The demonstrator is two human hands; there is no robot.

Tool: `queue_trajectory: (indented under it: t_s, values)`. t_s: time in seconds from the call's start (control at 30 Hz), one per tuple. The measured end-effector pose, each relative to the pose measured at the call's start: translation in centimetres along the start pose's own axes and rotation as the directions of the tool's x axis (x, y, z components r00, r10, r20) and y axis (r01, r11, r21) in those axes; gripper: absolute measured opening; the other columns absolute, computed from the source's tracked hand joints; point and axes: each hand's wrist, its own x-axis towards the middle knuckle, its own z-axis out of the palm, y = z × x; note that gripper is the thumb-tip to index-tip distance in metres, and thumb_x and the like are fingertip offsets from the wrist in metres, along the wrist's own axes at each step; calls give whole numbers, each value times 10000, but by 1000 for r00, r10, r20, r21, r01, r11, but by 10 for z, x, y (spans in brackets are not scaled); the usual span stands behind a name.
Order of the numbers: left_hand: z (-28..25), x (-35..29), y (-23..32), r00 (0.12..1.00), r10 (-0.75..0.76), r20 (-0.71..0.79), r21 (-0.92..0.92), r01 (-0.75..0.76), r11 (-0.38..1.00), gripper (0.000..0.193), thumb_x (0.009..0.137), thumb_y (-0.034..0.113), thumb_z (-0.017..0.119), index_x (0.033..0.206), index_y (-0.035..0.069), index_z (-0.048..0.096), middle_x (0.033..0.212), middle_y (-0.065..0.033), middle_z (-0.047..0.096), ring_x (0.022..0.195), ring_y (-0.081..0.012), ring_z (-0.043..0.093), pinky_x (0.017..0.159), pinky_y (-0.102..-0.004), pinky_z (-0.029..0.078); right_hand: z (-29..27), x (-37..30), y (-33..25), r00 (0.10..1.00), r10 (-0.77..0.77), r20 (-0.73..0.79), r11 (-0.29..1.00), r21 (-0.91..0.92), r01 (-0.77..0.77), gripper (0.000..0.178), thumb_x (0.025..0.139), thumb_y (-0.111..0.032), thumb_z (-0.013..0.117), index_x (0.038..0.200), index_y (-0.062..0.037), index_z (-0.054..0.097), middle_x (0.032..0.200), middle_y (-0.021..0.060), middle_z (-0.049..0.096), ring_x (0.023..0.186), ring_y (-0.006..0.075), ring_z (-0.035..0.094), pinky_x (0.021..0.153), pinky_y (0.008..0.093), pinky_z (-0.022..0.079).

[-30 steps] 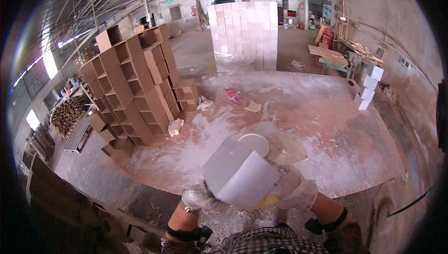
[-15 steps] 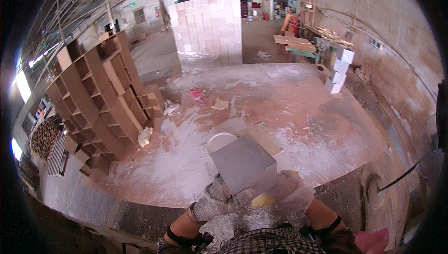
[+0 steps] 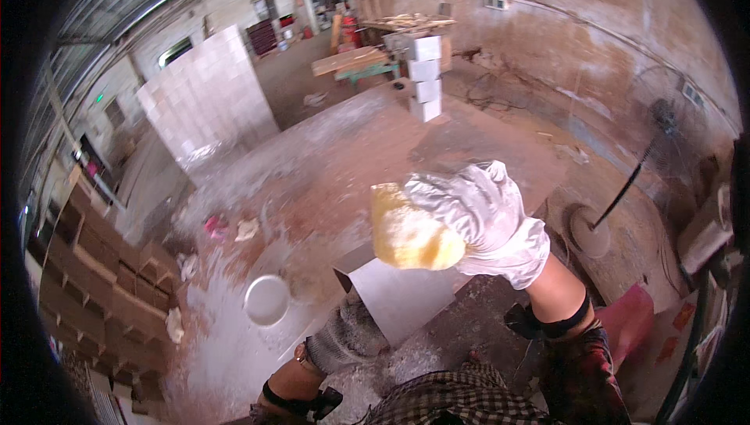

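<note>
Now that the right hand (image 3: 494,226), clamped on a yellow sponge (image 3: 410,231), has risen above the grey box (image 3: 402,298), the left hand (image 3: 349,337) alone grips it, near, right of the round white dish (image 3: 266,300).

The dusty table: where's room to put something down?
The widest bare patch on the table is between the beige rag and the white box stack. A narrow one lies between the round dish and the cloth beside the cardboard boxes. It's crowded around those boxes, and close in, where the left hand holds a grey box and the right hand a yellow sponge.
</note>
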Motion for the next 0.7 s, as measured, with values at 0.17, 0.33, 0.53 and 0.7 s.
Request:
queue_trajectory:
  t_s: [0.17, 0.33, 0.53, 0.7]
  values:
    - [18, 81, -1, 986, 159, 47, 117, -163, 980, 499, 857, 276, 522, 1314, 88, 449, 1348, -135, 427, 1274, -341, 367, 1065, -524, 236, -42, -45, 54, 999, -24, -24, 969, -245, 18, 680, 534, -353, 705, 1164, -126, 586, 1133, 59, 589, 872, 226, 551, 712, 390, 403]
    - [46, 166, -2, 990, 142, -3, 226, -138, 964, 539, 824, 310, 515, 1313, 92, 454, 1353, -163, 416, 1280, -362, 356, 1068, -566, 195, -76, -121, 72, 995, 41, 91, 998, -46, -36, 645, 559, -216, 656, 1177, -58, 562, 1079, 92, 591, 902, 255, 592, 751, 403, 457]
    - [64, 243, 3, 947, 321, -25, 374, -289, 881, 421, 778, 355, 598, 1160, 178, 588, 1214, -120, 527, 1162, -351, 451, 1023, -536, 272, -102, -258, 127, 544, 342, 767, 878, -54, -476, 617, 662, -330, 691, 1240, -203, 515, 957, 72, 631, 838, 243, 609, 763, 363, 466]
    - [78, 277, 23, 927, 370, -60, 369, -324, 871, 398, 785, 370, 613, 1127, 167, 605, 1155, -120, 565, 1104, -354, 498, 969, -513, 343, -158, -235, 164, 836, 434, 336, 883, -344, -320, 763, 597, -379, 742, 1289, -197, 476, 1211, 55, 542, 1079, 212, 503, 900, 388, 399]
